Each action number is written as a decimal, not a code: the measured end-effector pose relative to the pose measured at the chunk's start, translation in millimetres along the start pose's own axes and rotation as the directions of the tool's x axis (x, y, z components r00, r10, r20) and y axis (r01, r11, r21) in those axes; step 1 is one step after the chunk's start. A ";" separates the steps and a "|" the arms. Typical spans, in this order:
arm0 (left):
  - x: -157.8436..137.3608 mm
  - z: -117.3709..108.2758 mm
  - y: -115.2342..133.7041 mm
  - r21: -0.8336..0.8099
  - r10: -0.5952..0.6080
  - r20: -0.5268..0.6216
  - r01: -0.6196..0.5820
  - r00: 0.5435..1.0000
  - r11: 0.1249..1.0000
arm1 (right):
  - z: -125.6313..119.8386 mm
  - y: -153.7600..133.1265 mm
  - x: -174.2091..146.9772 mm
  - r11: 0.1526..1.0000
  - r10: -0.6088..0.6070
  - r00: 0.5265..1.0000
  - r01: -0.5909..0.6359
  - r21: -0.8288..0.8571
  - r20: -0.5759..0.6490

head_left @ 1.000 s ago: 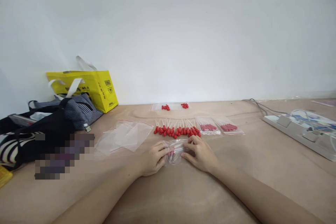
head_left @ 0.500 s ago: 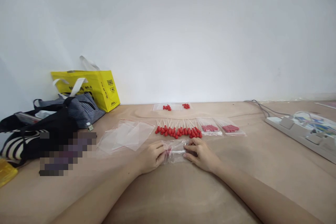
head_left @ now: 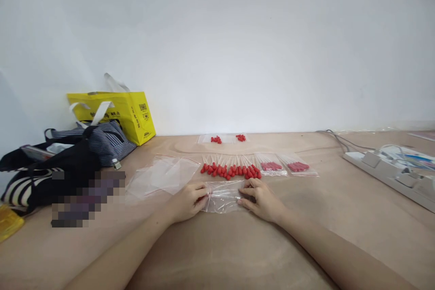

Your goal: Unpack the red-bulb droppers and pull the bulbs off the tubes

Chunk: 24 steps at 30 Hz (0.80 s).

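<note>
A clear plastic zip bag lies stretched sideways between my hands, low over the table. My left hand pinches its left end; a bit of red shows at those fingertips, mostly hidden. At the right end, my right hand has its thumb and fingers closed on the plastic. Just beyond the bag is a row of thin pale sticks with red ends, red ends toward me. Right of the row lie two clear bags, a nearer-to-centre one and an outer one, each with several such sticks inside.
Flat clear zip bags overlap on the left. Small red pieces lie on clear plastic near the wall. A yellow carrier bag, a striped bag and a black bag stand at left. A power strip with cables is at right.
My left hand has slid left along the bag, and the plastic between the hands is now flatter and wider. My right hand stays in nearly the same place.
</note>
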State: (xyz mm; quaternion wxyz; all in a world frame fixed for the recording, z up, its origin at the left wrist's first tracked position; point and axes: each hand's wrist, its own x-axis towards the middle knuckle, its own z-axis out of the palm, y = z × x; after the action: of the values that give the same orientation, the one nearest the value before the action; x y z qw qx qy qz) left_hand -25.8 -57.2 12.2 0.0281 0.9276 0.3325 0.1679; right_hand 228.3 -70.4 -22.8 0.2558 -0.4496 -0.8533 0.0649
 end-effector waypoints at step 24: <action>-7.5 -63.7 -29.0 -0.437 -0.696 0.382 0.783 0.608 0.443 | -1.4 0.4 0.0 0.999 -0.044 0.999 0.044 -0.004 -0.005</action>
State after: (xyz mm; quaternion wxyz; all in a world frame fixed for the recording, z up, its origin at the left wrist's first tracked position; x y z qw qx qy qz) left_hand -69.9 -43.1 65.3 0.3960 0.6436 0.6349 0.1606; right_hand 229.3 -70.3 -21.7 0.2584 -0.4315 -0.8625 0.0566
